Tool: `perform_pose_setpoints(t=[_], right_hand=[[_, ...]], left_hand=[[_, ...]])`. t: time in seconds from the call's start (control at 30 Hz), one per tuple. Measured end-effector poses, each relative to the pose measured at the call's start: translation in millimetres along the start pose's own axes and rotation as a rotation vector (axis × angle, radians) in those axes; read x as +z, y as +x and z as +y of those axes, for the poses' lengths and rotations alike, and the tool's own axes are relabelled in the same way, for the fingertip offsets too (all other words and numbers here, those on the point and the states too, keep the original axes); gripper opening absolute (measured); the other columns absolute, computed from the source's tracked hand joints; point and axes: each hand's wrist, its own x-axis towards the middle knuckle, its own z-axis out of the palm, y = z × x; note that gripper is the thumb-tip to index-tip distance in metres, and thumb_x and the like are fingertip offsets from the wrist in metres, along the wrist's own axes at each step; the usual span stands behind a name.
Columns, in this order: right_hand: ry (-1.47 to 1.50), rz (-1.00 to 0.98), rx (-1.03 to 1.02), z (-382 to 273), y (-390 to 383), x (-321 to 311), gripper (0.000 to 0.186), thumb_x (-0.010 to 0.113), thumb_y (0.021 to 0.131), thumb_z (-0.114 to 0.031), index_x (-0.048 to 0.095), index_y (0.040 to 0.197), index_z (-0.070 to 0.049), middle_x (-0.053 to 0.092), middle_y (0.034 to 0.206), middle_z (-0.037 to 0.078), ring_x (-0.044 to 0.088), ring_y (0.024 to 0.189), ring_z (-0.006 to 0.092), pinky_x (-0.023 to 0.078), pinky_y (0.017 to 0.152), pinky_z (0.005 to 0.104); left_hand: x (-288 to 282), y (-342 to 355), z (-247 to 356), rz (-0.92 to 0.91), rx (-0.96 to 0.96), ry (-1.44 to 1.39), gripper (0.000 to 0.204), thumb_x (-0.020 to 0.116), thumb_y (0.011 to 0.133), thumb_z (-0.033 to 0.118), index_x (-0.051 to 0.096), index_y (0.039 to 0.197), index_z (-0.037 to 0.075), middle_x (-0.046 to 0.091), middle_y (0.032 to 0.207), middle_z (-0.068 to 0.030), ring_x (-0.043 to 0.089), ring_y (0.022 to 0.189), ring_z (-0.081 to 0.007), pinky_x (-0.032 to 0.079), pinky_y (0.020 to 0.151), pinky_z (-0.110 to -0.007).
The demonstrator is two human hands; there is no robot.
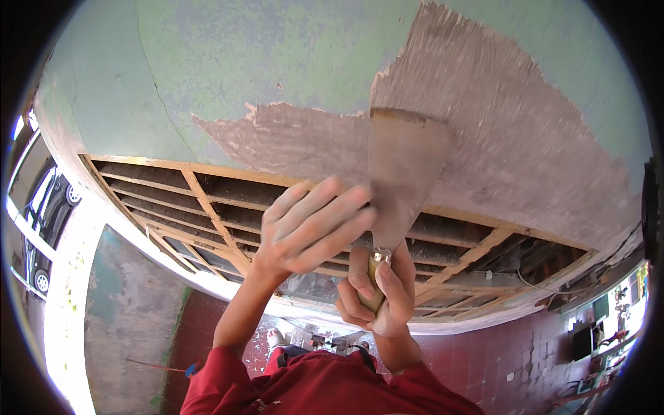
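Note:
My right hand (387, 294) is closed round the yellowish handle (374, 296) of a wide scraper. The scraper's flat metal blade (407, 162) points up and away from me, over a surface of peeling green paint (277, 55). Its far edge lies over a stripped, greyish-brown patch (477, 90) with ragged paint borders. Whether that edge touches the surface, I cannot tell. Close to the blade's left side is my left hand (315, 225), its fingers stretched out and slightly blurred. Nothing shows in it.
Wooden slats in a frame (207, 207) run across below the painted surface, with dark gaps between them. A red tiled floor (484, 353) lies beneath. At the far left stands a dark car (45, 228); a low weathered wall (131, 311) is nearer. Assorted items (588, 339) crowd the right edge.

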Motion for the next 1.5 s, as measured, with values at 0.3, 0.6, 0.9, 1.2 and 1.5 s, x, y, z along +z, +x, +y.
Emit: perform_pose_setpoints(t=[0.3, 0.6, 0.9, 1.2, 1.5], right_hand=[[-0.036, -0.031, -0.061, 1, 20, 18, 0.037, 0.027, 0.107, -0.023, 0.026, 0.141, -0.008, 0.043, 0.079, 0.005, 0.034, 0.039, 0.0076, 0.03, 0.03, 0.0214], [0.087, 0.076, -0.072, 11, 23, 29, 0.04, 0.038, 0.106, -0.022, 0.028, 0.135, 0.002, 0.044, 0.076, 0.008, 0.034, 0.039, 0.0085, 0.032, 0.034, 0.0247], [0.002, -0.068, -0.089, 11, 24, 27, 0.041, 0.029, 0.108, -0.026, 0.018, 0.147, -0.018, 0.042, 0.08, 0.006, 0.037, 0.042, 0.0107, 0.034, 0.034, 0.0239], [-0.017, -0.072, -0.104, 17, 25, 26, 0.045, 0.027, 0.108, -0.025, 0.013, 0.151, -0.02, 0.042, 0.081, 0.006, 0.038, 0.043, 0.0111, 0.035, 0.035, 0.024], [0.056, -0.093, -0.106, 21, 25, 25, 0.044, 0.026, 0.108, -0.025, 0.015, 0.151, -0.02, 0.042, 0.08, 0.005, 0.038, 0.043, 0.0108, 0.035, 0.034, 0.0238]], left_hand=[[33, 74, -9, 0.002, 0.058, -0.044, 0.034, 0.064, 0.075, 0.011, 0.071, 0.107, 0.001, 0.07, 0.115, -0.0076, 0.065, 0.115, -0.0251, 0.053, 0.1, -0.041], [53, 79, -25, 0.139, 0.127, -0.052, 0.035, 0.064, 0.072, 0.008, 0.07, 0.104, -0.004, 0.07, 0.113, -0.0121, 0.067, 0.11, -0.0266, 0.058, 0.095, -0.04], [53, 86, -27, 0.173, 0.167, -0.082, 0.036, 0.066, 0.068, 0.009, 0.071, 0.102, -0.004, 0.07, 0.106, -0.0143, 0.069, 0.105, -0.0284, 0.061, 0.09, -0.04], [54, 82, -30, 0.161, 0.182, -0.092, 0.035, 0.066, 0.069, 0.007, 0.071, 0.102, -0.004, 0.071, 0.105, -0.014, 0.07, 0.104, -0.0273, 0.062, 0.087, -0.038], [50, 81, -31, 0.129, 0.161, -0.165, 0.034, 0.074, 0.071, 0.007, 0.072, 0.102, -0.005, 0.072, 0.105, -0.0179, 0.07, 0.103, -0.0309, 0.059, 0.091, -0.044]])
